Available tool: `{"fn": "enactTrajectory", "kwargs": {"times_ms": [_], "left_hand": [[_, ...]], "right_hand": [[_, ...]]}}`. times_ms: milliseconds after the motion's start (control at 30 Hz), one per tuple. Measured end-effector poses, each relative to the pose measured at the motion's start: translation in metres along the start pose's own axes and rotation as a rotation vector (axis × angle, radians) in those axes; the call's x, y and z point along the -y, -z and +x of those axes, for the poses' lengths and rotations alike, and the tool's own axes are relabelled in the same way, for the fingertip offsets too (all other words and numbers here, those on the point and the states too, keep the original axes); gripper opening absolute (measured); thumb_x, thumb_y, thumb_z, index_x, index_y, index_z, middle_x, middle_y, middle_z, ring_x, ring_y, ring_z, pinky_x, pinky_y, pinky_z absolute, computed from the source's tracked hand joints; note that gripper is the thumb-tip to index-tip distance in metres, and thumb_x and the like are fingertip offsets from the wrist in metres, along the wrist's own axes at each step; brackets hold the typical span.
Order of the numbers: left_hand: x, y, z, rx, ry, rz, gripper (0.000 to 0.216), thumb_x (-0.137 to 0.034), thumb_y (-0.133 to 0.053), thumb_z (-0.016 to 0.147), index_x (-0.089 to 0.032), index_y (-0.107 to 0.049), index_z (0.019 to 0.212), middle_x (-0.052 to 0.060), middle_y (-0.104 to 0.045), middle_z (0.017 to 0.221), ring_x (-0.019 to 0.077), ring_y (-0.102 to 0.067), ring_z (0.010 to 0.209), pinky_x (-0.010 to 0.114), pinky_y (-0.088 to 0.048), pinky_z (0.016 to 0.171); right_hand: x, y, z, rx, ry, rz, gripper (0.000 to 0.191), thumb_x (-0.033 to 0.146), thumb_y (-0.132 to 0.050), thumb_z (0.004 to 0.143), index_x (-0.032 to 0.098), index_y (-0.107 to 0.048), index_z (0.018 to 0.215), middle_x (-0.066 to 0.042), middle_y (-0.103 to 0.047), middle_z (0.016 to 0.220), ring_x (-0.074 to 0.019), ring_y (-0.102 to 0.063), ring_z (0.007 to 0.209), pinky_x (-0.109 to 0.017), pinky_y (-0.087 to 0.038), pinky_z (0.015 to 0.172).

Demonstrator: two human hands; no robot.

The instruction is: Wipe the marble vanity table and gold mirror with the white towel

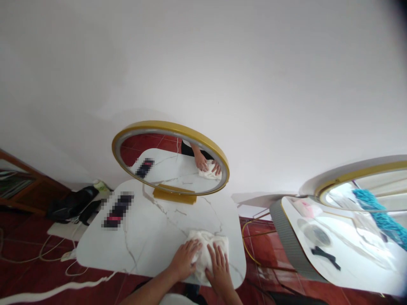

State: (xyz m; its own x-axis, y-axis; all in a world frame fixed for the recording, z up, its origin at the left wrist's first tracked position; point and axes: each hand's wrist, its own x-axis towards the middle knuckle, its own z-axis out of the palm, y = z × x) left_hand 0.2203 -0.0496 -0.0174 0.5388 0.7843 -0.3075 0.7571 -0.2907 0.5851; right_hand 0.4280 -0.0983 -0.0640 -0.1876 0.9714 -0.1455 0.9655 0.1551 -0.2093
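A white cloth (203,254) lies bunched on the right part of a white marble-patterned tabletop (152,241). My left hand (186,258) rests on the cloth's left edge, fingers stretched out. Spread over its right side is my right hand (219,269), palm down with the fingers apart. Behind them a gold-framed oval mirror (171,125) stands on a gold base (174,195) and reflects both hands and the cloth. Toward the left of the tabletop is a dark, pixelated flat item (118,211).
To the right stands a second table (349,271) with another gold-rimmed mirror (365,171) and a dark strip-like item (326,257). A black bag (71,203), cables and a wooden shelf (34,190) are at left. Red tiles (263,245) cover the floor.
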Motion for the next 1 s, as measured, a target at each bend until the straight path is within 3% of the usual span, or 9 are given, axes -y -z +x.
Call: {"fn": "enactTrajectory", "kwargs": {"times_ms": [167, 333, 467, 600, 767, 900, 1000], "left_hand": [[0.051, 0.029, -0.025, -0.081, 0.031, 0.027, 0.068, -0.025, -0.049, 0.073, -0.034, -0.032, 0.138, -0.001, -0.035, 0.144, 0.0253, -0.028, 0.132, 0.042, -0.022, 0.108], [0.114, 0.048, -0.068, -0.161, 0.109, 0.091, 0.065, -0.023, -0.048, 0.073, -0.033, -0.034, 0.136, -0.001, -0.037, 0.143, 0.025, -0.029, 0.131, 0.043, -0.022, 0.108], [0.158, 0.056, -0.109, -0.235, 0.114, 0.122, 0.065, -0.023, -0.047, 0.076, -0.036, -0.031, 0.138, -0.004, -0.037, 0.143, 0.0237, -0.032, 0.13, 0.041, -0.025, 0.108], [0.183, 0.06, -0.13, -0.28, 0.101, 0.12, 0.065, -0.025, -0.047, 0.079, -0.038, -0.028, 0.139, -0.005, -0.039, 0.142, 0.0235, -0.035, 0.128, 0.039, -0.029, 0.107], [0.193, 0.06, -0.124, -0.316, 0.066, 0.135, 0.063, -0.023, -0.045, 0.081, -0.038, -0.027, 0.139, -0.005, -0.037, 0.143, 0.022, -0.032, 0.13, 0.04, -0.026, 0.109], [0.197, 0.063, -0.103, -0.343, 0.074, 0.162, 0.067, -0.018, -0.046, 0.077, -0.036, -0.028, 0.139, -0.005, -0.035, 0.144, 0.0212, -0.03, 0.131, 0.043, -0.023, 0.11], [0.198, 0.076, -0.082, -0.335, 0.059, 0.174, 0.065, -0.018, -0.045, 0.078, -0.034, -0.028, 0.139, -0.003, -0.036, 0.144, 0.0212, -0.03, 0.131, 0.045, -0.022, 0.11]], "right_hand": [[0.058, -0.011, 0.03, 0.077, 0.017, 0.018, 0.071, 0.043, -0.048, 0.079, 0.031, -0.018, 0.143, 0.0, -0.016, 0.149, -0.0326, -0.019, 0.136, -0.055, -0.024, 0.105], [0.123, -0.018, 0.062, 0.156, 0.185, 0.055, 0.08, 0.051, -0.049, 0.079, 0.031, -0.008, 0.144, -0.003, -0.012, 0.15, -0.0345, -0.024, 0.134, -0.054, -0.029, 0.103], [0.166, -0.011, 0.075, 0.217, 0.305, 0.066, 0.085, 0.055, -0.051, 0.077, 0.03, -0.005, 0.144, -0.005, -0.012, 0.15, -0.0363, -0.026, 0.132, -0.053, -0.031, 0.102], [0.189, 0.001, 0.076, 0.238, 0.378, 0.13, 0.083, 0.055, -0.047, 0.08, 0.03, 0.0, 0.144, -0.003, -0.005, 0.151, -0.0348, -0.022, 0.134, -0.051, -0.029, 0.104], [0.2, 0.001, 0.08, 0.24, 0.315, 0.127, 0.081, 0.049, -0.048, 0.08, 0.03, -0.002, 0.145, -0.001, -0.005, 0.152, -0.032, -0.017, 0.136, -0.047, -0.025, 0.107], [0.205, -0.006, 0.097, 0.244, 0.193, 0.074, 0.084, 0.044, -0.052, 0.076, 0.029, -0.006, 0.145, -0.002, -0.01, 0.152, -0.0314, -0.015, 0.137, -0.048, -0.019, 0.109], [0.207, -0.001, 0.115, 0.229, 0.131, 0.07, 0.083, 0.041, -0.051, 0.076, 0.028, -0.007, 0.145, -0.002, -0.01, 0.152, -0.0295, -0.012, 0.138, -0.048, -0.015, 0.11]]}}
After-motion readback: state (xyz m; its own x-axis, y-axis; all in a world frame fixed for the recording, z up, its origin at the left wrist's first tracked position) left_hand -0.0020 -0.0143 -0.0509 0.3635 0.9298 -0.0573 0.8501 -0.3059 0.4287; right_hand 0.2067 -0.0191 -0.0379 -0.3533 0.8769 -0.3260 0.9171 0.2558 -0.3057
